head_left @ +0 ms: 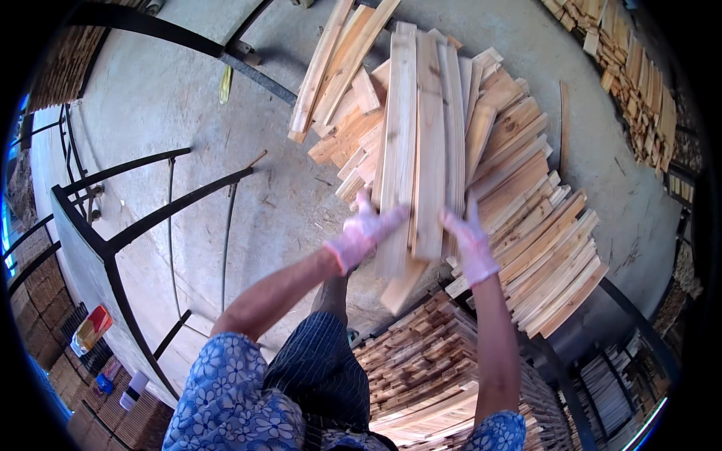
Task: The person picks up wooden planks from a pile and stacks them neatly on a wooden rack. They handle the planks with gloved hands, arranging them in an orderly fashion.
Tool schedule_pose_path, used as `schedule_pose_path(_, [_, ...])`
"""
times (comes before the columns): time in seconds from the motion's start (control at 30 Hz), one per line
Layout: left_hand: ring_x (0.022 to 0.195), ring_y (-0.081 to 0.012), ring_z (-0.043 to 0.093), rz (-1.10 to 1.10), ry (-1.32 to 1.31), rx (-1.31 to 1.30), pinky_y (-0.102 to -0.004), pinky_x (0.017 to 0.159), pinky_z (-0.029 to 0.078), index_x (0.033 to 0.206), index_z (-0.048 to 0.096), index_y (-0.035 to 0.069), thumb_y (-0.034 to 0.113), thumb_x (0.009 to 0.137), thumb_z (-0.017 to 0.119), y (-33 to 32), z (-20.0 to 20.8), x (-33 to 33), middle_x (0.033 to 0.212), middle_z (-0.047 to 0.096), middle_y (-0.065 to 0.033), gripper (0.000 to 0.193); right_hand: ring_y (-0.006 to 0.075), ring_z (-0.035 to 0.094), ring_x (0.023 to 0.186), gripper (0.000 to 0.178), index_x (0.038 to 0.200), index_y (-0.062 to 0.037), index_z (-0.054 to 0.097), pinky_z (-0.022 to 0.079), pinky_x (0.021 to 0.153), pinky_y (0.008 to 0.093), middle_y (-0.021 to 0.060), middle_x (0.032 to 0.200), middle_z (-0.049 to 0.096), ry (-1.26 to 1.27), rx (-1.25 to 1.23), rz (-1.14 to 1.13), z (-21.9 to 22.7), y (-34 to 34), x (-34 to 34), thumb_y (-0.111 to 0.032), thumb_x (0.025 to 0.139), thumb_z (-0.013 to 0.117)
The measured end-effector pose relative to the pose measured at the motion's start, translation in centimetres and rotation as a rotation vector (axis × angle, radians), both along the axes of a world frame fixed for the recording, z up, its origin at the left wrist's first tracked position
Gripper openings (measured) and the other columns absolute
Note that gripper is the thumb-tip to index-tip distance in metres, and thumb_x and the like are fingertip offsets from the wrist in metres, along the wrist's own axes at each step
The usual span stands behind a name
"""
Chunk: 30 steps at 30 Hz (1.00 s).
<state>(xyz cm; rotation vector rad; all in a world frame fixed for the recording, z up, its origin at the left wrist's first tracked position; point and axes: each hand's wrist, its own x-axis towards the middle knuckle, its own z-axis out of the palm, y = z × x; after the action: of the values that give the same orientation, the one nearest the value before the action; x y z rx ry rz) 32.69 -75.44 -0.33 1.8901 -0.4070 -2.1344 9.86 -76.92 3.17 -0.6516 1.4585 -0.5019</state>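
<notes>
Several long, pale wooden boards (429, 150) lie side by side in a loose bundle, with their near ends between my hands. My left hand (366, 231), in a light pinkish-white glove, grips the bundle's left edge, its thumb side over the top face. Opposite it, my right hand (471, 244) in a matching glove presses on the right edge. The fingers under the boards are hidden, and both hands are slightly blurred. Beneath and beyond the bundle spreads a heap of similar wooden boards (519, 177). One short board end (404, 287) sticks out below the bundle.
Stacked wood (421, 361) fills the space near my legs. A metal-framed table (113, 301) stands at the left, with a red-and-yellow package (92, 331) beside it. Another wood pile (639, 98) runs along the far right. A dark metal bar (259, 77) crosses the concrete floor.
</notes>
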Motion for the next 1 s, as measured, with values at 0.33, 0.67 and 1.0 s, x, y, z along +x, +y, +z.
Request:
schedule_pose_path(0.33, [0.143, -0.0252, 0.038, 0.163, 0.329, -0.029, -0.0455, 0.116, 0.038, 0.16, 0.019, 0.011, 0.072, 0.086, 0.062, 12.4, -10.4, 3.7, 0.159, 0.033, -0.0152, 0.106, 0.0279, 0.039, 0.142, 0.109, 0.162, -0.0062, 0.002, 0.034, 0.116, 0.0368, 0.0198, 0.157, 0.033, -0.359, 0.058, -0.215, -1.9, 8.9, 5.4, -0.035, 0.088, 0.076])
schedule_pose_path(0.67, [0.129, -0.0267, 0.054, 0.345, 0.542, -0.003, -0.0467, 0.109, 0.046, 0.149, 0.042, 0.012, 0.074, 0.085, 0.062, 14.0, -10.0, 4.9, 0.141, 0.056, -0.0116, 0.092, 0.0326, 0.042, 0.141, 0.109, 0.159, 0.0013, 0.011, 0.036, 0.113, 0.0381, 0.0257, 0.154, 0.036, -0.033, -0.062, -0.037, -2.1, 13.2, 6.7, -0.057, 0.088, 0.069])
schedule_pose_path(1.0, [0.125, -0.031, 0.058, 0.185, 0.338, -0.182, -0.0509, 0.105, 0.049, 0.148, 0.045, 0.01, 0.076, 0.084, 0.061, 16.2, -10.9, 0.7, 0.14, 0.057, -0.016, 0.093, 0.0214, 0.039, 0.142, 0.097, 0.161, -0.0058, 0.017, 0.035, 0.114, 0.0346, 0.0155, 0.157, 0.037, -0.45, -0.149, -0.433, -12.7, 20.3, 3.7, -0.056, 0.094, 0.065])
